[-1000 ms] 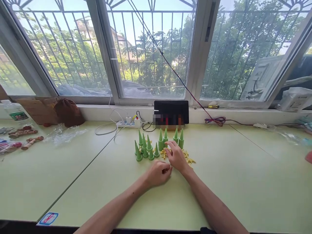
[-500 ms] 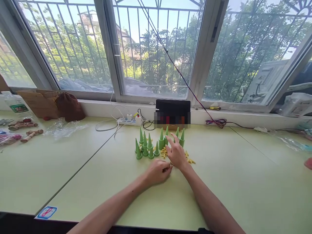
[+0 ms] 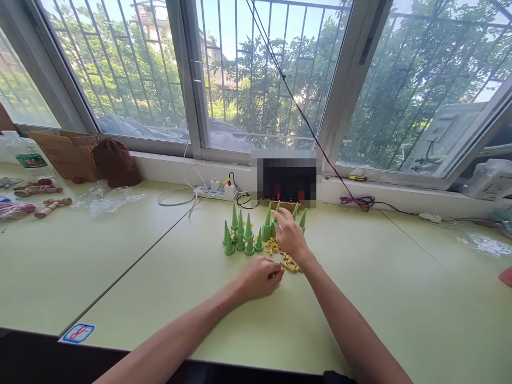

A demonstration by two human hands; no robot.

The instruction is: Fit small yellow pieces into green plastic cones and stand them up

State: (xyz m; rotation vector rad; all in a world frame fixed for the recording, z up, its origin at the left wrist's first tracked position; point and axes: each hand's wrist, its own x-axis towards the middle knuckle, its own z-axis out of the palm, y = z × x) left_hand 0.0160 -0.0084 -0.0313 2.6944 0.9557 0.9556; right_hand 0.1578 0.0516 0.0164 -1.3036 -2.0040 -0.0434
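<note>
My left hand (image 3: 262, 278) rests low over the table, closed, thumb and fingers pressed together. Whatever it holds, if anything, is hidden. Small yellow pieces (image 3: 289, 263) lie just beyond its fingertips and spread under my right hand. My right hand (image 3: 291, 234) is raised over them with thumb and fingers apart, its fingertips beside a tall green cone (image 3: 268, 224). Contact there cannot be made out. To the left stands a cluster of several green cones (image 3: 248, 229), points up, some on taller stacks. Another green cone (image 3: 303, 217) shows behind my right hand.
A dark, blurred device (image 3: 288, 178) stands behind the cones by the window sill. Left of it sits a white power strip (image 3: 216, 192) with cables. Wooden toys (image 3: 52, 207), crumpled clear plastic (image 3: 106, 200) and a brown bag (image 3: 116, 162) occupy the far left.
The view has shifted slightly. My right hand's fingers have drawn closer together near the green cones and bent downward. More yellow pieces show between my hands. My left hand stays closed in nearly the same place.
</note>
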